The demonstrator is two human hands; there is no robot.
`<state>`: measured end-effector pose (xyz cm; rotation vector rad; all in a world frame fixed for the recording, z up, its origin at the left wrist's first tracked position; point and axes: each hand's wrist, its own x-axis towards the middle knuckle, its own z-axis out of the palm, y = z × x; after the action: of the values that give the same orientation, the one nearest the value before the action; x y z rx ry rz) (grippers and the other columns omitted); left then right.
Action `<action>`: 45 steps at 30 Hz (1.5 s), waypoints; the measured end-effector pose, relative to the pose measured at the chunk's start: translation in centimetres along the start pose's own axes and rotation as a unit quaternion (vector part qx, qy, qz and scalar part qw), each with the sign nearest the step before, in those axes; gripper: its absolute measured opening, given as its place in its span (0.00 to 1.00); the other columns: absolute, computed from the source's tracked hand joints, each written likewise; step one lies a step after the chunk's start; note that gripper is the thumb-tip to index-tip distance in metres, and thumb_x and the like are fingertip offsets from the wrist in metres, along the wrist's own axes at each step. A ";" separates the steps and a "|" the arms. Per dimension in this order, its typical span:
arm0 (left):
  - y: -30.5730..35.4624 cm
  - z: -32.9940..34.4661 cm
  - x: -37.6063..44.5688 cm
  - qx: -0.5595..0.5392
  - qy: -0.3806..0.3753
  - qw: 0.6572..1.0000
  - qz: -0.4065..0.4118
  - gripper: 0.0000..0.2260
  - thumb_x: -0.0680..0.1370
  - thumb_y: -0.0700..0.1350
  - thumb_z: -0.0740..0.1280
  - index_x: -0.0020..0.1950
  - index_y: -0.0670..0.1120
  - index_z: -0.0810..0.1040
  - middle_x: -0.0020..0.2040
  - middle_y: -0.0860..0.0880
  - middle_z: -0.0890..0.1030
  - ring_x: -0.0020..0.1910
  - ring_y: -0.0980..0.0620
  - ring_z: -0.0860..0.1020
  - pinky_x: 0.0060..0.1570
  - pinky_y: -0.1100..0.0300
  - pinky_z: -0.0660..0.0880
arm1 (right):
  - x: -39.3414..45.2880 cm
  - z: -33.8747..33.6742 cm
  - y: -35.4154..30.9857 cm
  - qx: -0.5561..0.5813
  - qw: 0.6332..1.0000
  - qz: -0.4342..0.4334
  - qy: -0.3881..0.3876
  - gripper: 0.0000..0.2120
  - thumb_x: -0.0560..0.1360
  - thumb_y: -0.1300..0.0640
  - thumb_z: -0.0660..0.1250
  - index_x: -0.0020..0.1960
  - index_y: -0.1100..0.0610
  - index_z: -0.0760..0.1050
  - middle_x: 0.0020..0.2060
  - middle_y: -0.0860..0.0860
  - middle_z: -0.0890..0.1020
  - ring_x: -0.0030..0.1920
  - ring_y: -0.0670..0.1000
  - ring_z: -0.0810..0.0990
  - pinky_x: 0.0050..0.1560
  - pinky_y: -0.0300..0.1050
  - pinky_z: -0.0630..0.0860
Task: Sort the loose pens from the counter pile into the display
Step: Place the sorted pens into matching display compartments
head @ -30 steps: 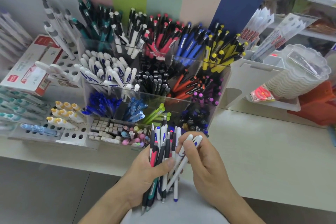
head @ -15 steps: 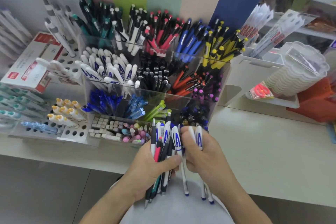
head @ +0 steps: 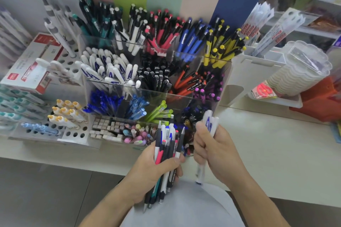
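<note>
Both forearms reaching up from the lower edge of the view, over a pale grey garment, toward the front of the counter. Left hand raised palm inward, thumb laid across the front and fingers wrapped behind a mixed bundle of pens: black, white, teal and one with a red grip, held nearly upright, clicker ends up and tips pointing down past the heel of the hand. Right hand just beside it, a narrow gap between the two, knuckles toward the camera, fingers curled tight round a small clutch of white pens with blue lettering; caps standing above the fist, a blue-tipped end showing below it. Exact count of white pens in that grip not readable through motion blur. Both handfuls held in the air just in front of the lowest tier of the clear tiered display, not touching it. Matching white pens with blue lettering standing in the middle tier's left compartment, well up and to the left of the right hand. Other compartments filled by colour: teal, black-and-white, red, blue and yellow along the back; black, orange and purple in the middle; blue and green near the front. White perforated pen rack to the left of the display.
</note>
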<state>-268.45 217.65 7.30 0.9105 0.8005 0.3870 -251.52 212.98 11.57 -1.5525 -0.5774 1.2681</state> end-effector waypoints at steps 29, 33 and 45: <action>-0.4 -0.1 -0.2 -0.083 -0.072 0.994 -0.024 0.12 0.74 0.39 0.69 0.58 0.42 0.79 0.50 0.37 0.81 0.42 0.39 0.78 0.39 0.50 0.75 | -0.2 -1.0 -2.2 -0.451 0.882 -0.109 -0.083 0.13 0.75 0.47 0.72 0.41 0.53 0.73 0.35 0.50 0.76 0.33 0.48 0.70 0.33 0.40 0.66; -0.5 -0.3 -0.2 -0.065 -0.070 0.995 -0.019 0.10 0.75 0.39 0.68 0.56 0.45 0.80 0.50 0.38 0.82 0.42 0.40 0.79 0.39 0.50 0.75 | 0.0 -1.3 -2.0 -0.372 0.917 -0.095 -0.105 0.11 0.73 0.49 0.75 0.42 0.53 0.76 0.35 0.53 0.79 0.36 0.54 0.77 0.36 0.50 0.74; -0.2 -0.1 -0.2 -0.003 -0.084 0.996 -0.013 0.13 0.77 0.41 0.68 0.60 0.39 0.74 0.44 0.43 0.83 0.36 0.45 0.78 0.36 0.52 0.74 | 0.6 -0.9 -3.5 -0.176 0.977 -0.117 0.017 0.15 0.79 0.55 0.69 0.39 0.63 0.72 0.29 0.53 0.68 0.28 0.48 0.64 0.28 0.39 0.64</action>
<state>-268.69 217.45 7.17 0.9142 0.6555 0.2856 -249.75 214.44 14.42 -1.7294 -0.9736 0.9953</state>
